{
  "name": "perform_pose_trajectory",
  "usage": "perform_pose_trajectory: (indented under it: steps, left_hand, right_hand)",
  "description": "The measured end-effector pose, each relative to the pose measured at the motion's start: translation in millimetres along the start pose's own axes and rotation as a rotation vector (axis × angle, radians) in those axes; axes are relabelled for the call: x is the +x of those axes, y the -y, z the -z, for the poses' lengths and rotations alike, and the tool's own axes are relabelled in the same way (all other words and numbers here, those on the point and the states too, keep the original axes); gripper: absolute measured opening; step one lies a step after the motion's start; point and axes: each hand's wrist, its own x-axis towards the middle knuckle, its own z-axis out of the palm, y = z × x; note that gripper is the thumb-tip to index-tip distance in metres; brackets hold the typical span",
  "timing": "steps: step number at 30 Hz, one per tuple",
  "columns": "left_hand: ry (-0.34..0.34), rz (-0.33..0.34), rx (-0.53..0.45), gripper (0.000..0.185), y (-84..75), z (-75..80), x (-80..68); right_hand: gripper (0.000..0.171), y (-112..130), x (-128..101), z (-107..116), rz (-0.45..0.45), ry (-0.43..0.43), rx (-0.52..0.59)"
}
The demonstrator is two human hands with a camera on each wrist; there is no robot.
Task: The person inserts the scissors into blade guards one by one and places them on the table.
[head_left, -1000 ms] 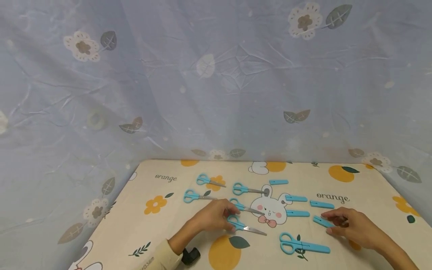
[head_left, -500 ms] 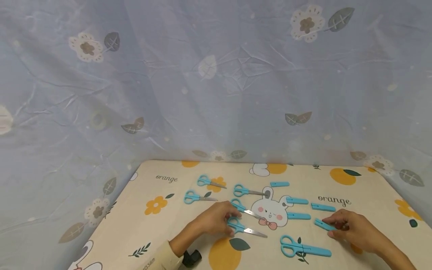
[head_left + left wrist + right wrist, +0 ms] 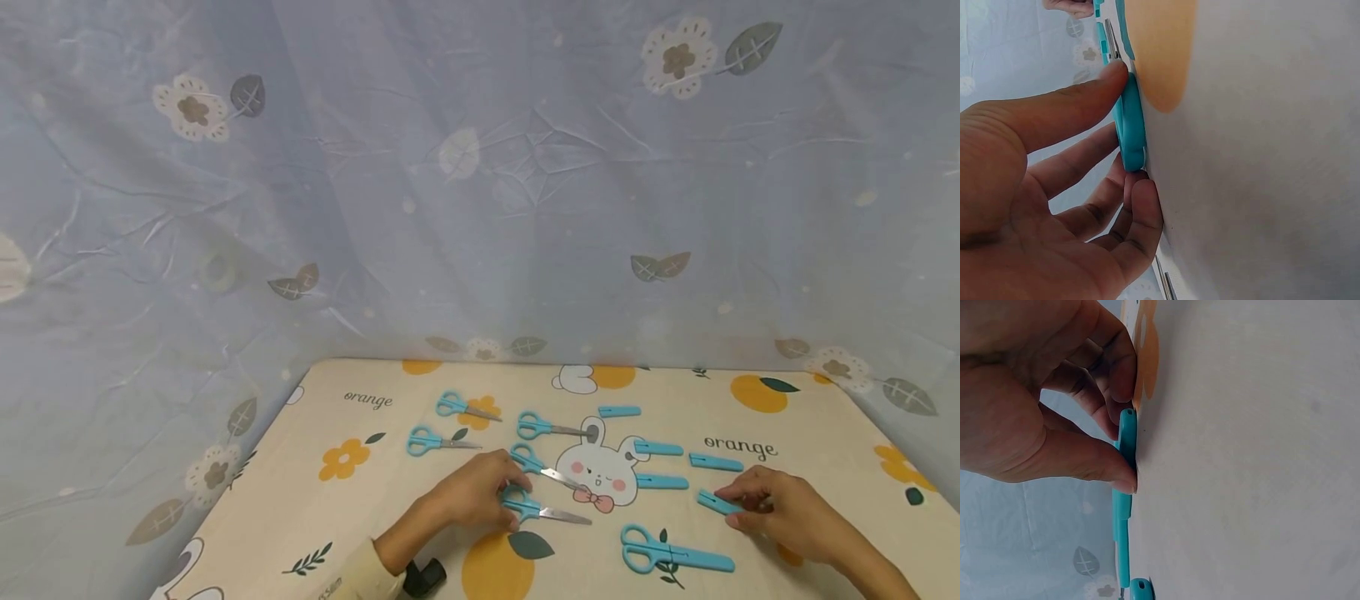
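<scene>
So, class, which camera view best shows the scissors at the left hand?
The head view: it shows the scissors lengthwise, blades uncovered, though the left hand is partly over the handle. The left wrist view shows mainly that handle, close and edge-on. In the right wrist view, I can't pick them out for certain.

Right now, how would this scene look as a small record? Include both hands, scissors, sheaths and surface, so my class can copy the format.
Left hand: pinches light-blue-handled metal scissors by the handle
Right hand: pinches a narrow light-blue plastic sheath
Other bare scissors: four
Other loose sheaths: four
Sheathed scissors: one pair
Surface: patterned cream cloth
</scene>
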Motion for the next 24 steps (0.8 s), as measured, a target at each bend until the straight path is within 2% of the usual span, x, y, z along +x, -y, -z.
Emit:
perform_pose_trajectory:
  steps: [3, 6, 24]
  left_hand:
    - [0.015, 0.042, -0.02, 0.041, -14.8, 8.7, -3.7]
    - [0.011, 0.051, -0.011, 0.039, -19.2, 10.4, -4.8]
    - [0.026, 0.047, -0.02, 0.036, -19.3, 10.2, -4.7]
  right_hand:
    - [0.027, 1, 0, 0, 0.0, -0.006, -0.002]
    - [0.026, 3, 0, 0, 0.006, -0.009, -0.007]
    - [0.022, 7, 2, 1, -0.015, 0.038, 0.008]
